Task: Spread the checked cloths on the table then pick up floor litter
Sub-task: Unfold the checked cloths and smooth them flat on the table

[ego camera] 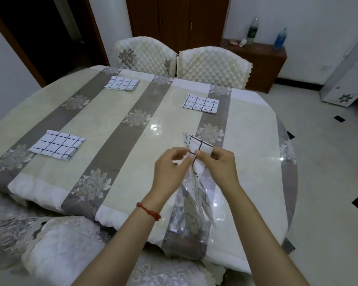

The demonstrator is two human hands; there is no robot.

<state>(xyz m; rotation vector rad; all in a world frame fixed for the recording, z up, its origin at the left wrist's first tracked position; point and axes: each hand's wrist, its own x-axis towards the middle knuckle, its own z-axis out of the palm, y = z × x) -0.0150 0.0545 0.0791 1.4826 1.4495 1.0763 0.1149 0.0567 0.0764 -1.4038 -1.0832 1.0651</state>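
Note:
Three folded white cloths with black checks lie flat on the table (pixel 116 145): one at near left (pixel 57 148), one at far left (pixel 122 83), one at far right (pixel 201 104). A fourth checked cloth (pixel 198 153) is bunched up in the air above the table's near right part. My left hand (pixel 170 168) pinches its left edge and my right hand (pixel 217 166) grips its upper part. The cloth's lower end hangs down between my forearms, partly behind a clear plastic sheet.
A striped floral cover under clear plastic lies over the table. Two quilted chairs (pixel 211 65) stand at the far side, and cushioned seats (pixel 56 248) sit at near left. A brown side cabinet (pixel 262 65) with bottles stands at back right. Tiled floor (pixel 329 162) lies to the right.

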